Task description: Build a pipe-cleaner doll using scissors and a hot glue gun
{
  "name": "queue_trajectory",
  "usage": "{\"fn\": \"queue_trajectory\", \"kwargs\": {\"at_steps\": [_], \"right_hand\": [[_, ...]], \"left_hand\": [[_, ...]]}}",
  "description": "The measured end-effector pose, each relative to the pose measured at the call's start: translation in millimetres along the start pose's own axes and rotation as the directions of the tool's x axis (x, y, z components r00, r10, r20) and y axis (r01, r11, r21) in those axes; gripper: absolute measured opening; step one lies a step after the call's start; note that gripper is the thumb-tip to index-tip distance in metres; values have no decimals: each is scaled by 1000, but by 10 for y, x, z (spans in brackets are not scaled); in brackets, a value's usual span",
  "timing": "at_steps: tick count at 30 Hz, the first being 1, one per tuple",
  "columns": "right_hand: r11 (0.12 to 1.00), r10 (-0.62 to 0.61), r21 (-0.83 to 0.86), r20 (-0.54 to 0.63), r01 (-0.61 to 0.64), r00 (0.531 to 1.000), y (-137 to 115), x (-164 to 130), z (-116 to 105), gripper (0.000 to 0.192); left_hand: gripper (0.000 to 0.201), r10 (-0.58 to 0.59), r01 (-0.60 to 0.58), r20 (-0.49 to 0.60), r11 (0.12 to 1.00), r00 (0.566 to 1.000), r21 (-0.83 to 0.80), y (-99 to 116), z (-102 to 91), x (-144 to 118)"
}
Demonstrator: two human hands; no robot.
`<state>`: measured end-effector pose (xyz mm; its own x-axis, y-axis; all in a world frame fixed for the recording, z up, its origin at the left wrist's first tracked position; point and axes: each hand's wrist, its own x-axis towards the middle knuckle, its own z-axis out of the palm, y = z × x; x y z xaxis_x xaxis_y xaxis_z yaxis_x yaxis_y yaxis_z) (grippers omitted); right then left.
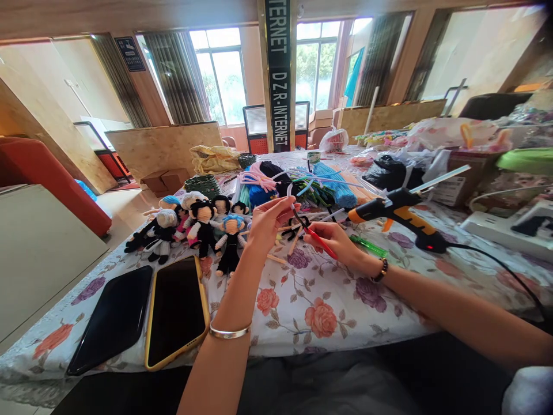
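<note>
2 hands | left hand (270,222) fingers pinch thin fuzzy pipe cleaner (288,199) | right hand (337,242) grips red-handled scissors (317,239)

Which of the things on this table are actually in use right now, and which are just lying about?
In use:
left hand pinching a thin white pipe cleaner
right hand holding red-handled scissors

Lying about:
glue gun, resting on the floral tablecloth
two phones
finished dolls
heap of pipe cleaners
green stick

Floral-clothed table (302,311), phones (175,311), dolls (201,227)
</note>
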<state>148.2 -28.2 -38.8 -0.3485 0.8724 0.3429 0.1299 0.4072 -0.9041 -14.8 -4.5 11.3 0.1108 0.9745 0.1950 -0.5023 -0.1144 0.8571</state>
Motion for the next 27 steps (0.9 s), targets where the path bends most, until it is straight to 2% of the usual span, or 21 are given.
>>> {"fn": "queue_trajectory", "kwargs": {"at_steps": [16, 27], "right_hand": [[998, 63, -7, -4, -63, 998, -60, 7, 21, 41], [997, 73, 3, -9, -73, 997, -62, 1, 20, 41]], "left_hand": [[17, -11, 11, 25, 1000, 1000, 15, 4, -28, 7], [18, -30, 30, -1, 1000, 1000, 6, 14, -25, 10]]}}
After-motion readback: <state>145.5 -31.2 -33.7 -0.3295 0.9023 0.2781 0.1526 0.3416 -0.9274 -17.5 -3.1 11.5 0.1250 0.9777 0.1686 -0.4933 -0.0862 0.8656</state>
